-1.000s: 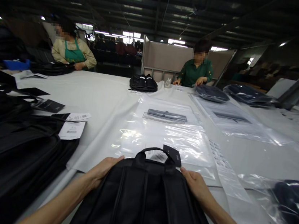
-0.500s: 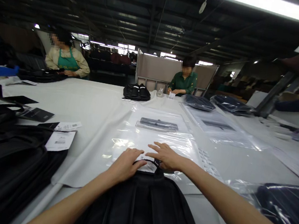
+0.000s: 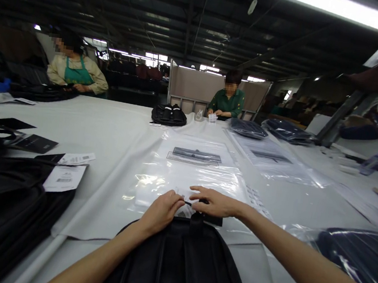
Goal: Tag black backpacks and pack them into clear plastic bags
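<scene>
One black backpack point(image 3: 176, 264), handled at its top end

The white table point(image 3: 108, 127) spreads across the middle of the frame. Dark bags point(image 3: 11, 211) are piled at lower left, well apart from both hands. The backpack lies at bottom centre, a shoulder strap facing up, its long axis running from the bottom edge toward the frame's middle, top end away from the wearer. Clear plastic bags point(image 3: 202, 175) lie flat just beyond that end. The left hand point(image 3: 161, 210) has thumb and fingers pinched together, apparently on the carry handle point(image 3: 196, 220), coming from its left. The right hand point(image 3: 216, 203) reaches in from the right, fingers loosely spread; I cannot tell whether it grips anything. Both are close to the handle. A black hang tag point(image 3: 214, 220) shows just below the right hand.
</scene>
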A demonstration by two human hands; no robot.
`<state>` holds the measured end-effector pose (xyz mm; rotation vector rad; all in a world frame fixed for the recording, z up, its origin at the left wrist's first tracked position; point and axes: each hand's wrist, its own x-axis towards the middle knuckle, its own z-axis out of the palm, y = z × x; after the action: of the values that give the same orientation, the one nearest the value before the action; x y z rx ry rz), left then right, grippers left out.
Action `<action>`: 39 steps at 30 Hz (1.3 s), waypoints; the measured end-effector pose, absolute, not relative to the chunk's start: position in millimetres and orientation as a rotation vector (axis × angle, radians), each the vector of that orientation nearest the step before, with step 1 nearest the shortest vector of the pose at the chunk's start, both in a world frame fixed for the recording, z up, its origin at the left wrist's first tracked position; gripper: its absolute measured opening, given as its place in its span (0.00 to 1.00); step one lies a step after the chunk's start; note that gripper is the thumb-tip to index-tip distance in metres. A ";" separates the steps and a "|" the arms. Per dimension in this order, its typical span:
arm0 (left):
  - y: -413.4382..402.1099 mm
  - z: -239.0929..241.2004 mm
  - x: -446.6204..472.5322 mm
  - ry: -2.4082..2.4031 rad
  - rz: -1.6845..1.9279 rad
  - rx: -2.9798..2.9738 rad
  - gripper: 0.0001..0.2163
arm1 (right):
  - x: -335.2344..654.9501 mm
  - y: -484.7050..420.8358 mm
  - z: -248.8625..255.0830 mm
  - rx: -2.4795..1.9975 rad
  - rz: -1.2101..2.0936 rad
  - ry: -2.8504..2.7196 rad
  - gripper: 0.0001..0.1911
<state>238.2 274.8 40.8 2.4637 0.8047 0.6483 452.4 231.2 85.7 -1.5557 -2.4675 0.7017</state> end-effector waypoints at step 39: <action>275.6 27.2 233.3 0.832 0.710 2.416 0.15 | 459.1 234.3 92.4 -1.525 0.388 -3.029 0.27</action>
<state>233.3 275.6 27.2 2.4157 0.8315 0.7098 459.1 234.3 92.4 -1.5247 -3.0291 0.3883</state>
